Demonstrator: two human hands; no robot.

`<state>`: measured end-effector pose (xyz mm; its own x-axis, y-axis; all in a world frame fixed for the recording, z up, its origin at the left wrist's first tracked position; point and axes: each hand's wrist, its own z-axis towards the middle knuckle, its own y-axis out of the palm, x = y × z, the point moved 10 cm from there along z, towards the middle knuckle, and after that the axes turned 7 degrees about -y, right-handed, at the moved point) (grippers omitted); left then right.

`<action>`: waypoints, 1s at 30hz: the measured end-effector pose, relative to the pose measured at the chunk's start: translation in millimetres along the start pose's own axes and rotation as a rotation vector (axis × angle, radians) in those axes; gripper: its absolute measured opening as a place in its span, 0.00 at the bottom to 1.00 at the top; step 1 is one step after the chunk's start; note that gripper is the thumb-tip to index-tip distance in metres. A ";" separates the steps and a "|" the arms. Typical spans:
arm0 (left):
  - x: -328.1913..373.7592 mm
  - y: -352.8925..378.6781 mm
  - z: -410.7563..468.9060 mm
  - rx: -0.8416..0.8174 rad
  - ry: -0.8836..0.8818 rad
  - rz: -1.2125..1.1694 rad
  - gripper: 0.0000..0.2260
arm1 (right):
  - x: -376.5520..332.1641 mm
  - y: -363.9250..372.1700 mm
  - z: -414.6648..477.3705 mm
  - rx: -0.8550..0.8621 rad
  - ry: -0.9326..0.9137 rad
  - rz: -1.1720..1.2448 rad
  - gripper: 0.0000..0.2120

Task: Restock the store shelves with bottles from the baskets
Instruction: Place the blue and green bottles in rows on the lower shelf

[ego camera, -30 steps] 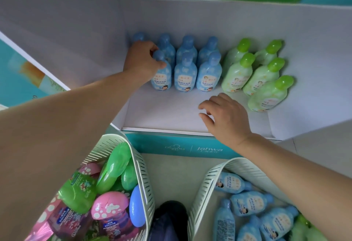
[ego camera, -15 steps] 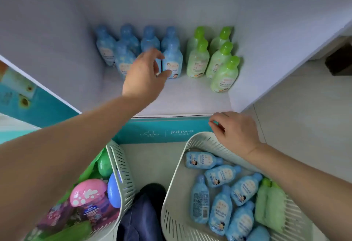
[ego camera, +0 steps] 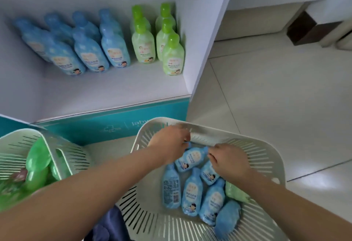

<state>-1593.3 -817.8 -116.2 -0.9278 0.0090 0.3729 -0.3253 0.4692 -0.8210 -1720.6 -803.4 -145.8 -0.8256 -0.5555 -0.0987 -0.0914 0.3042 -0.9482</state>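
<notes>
The left hand [ego camera: 169, 146] and right hand [ego camera: 227, 161] crowd the heaped blue plastic bottles [ego camera: 192, 189] in the white slotted plastic basket [ego camera: 262, 157], whether either grips one cannot be told, so a hasty grab may fumble one

We note: blue plastic bottles [ego camera: 89, 54] stand at left on white shelf board [ego camera: 114, 90], green plastic bottles [ego camera: 143, 45] just right of them, both groups toward back. Before shelf, on pale tiled floor [ego camera: 266, 98]: white slotted plastic basket [ego camera: 262, 157] at right, loose blue bottles [ego camera: 192, 191] lying in it; second slotted basket [ego camera: 72, 157] at left, apart from first.
</notes>
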 end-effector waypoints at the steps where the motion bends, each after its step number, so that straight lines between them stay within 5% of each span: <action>1: -0.1 17.1 5.6 -0.058 -0.003 0.032 0.12 | 5.7 10.9 -1.5 -0.034 0.016 -0.015 0.03; 6: 1.0 91.7 22.5 -0.297 0.019 0.174 0.18 | 34.8 76.1 -11.7 -0.335 0.079 -0.017 0.19; 12: 11.2 138.7 27.2 -0.481 0.096 0.169 0.34 | 37.6 102.5 -9.5 -0.377 0.004 -0.058 0.40; 16: 2.6 151.5 39.6 -0.482 0.048 0.204 0.38 | 29.8 108.7 3.4 -0.457 -0.053 -0.168 0.35; 24: 1.5 161.7 33.5 -0.542 0.042 0.180 0.35 | 27.1 102.1 1.6 -0.445 -0.056 0.016 0.29; 30: -6.7 159.3 33.3 -0.552 -0.050 0.116 0.32 | 30.0 93.0 -1.1 -0.424 0.098 0.427 0.28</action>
<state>-1645.0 -772.5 -263.9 -0.9637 0.0525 0.2617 -0.0896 0.8599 -0.5025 -1754.5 -790.9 -236.6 -0.8836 -0.2488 -0.3968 0.0621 0.7775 -0.6258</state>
